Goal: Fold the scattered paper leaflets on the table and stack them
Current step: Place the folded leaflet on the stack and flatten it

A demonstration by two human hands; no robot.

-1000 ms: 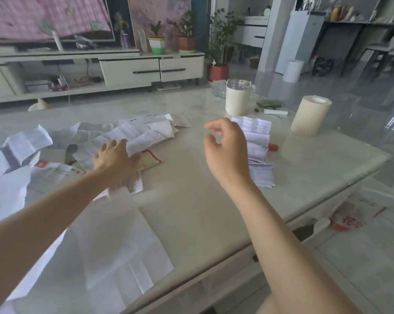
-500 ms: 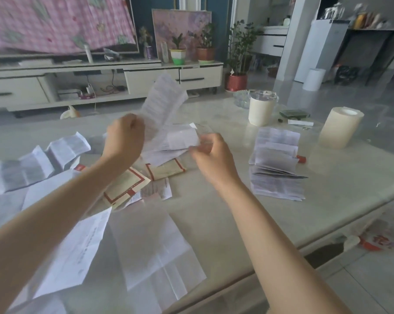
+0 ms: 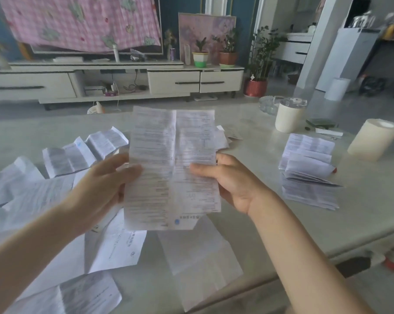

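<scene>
We are holding an open leaflet [image 3: 173, 143] upright at frame centre, long axis vertical, left hand [image 3: 105, 186] and right hand [image 3: 234, 184] grips clamped on its side edges.

Cup [image 3: 288, 117]: cream, with a clear lid, upright at the far right.
Glass dish [image 3: 268, 104]: just behind the cup, partly hidden by it.
Paper roll [image 3: 372, 140]: cream, thick, to the right of the cup and apart from it.
Dark green pack [image 3: 321, 123]: flat, between cup and paper roll; a white flat box [image 3: 328, 131] lies just in front of it.
TV cabinet [image 3: 173, 81]: white, low, with dark handles, along the back wall.
Pink checked cloth [image 3: 82, 21]: hangs over the screen above the cabinet.
Plants: one in a green-white pot [image 3: 200, 58] and one in a brown pot [image 3: 227, 57] on the cabinet; one in a red pot [image 3: 256, 87] on the floor.
Painting [image 3: 206, 30]: pink-purple, behind the two pots.
White roll [image 3: 336, 89]: upright on the floor, far right.
</scene>
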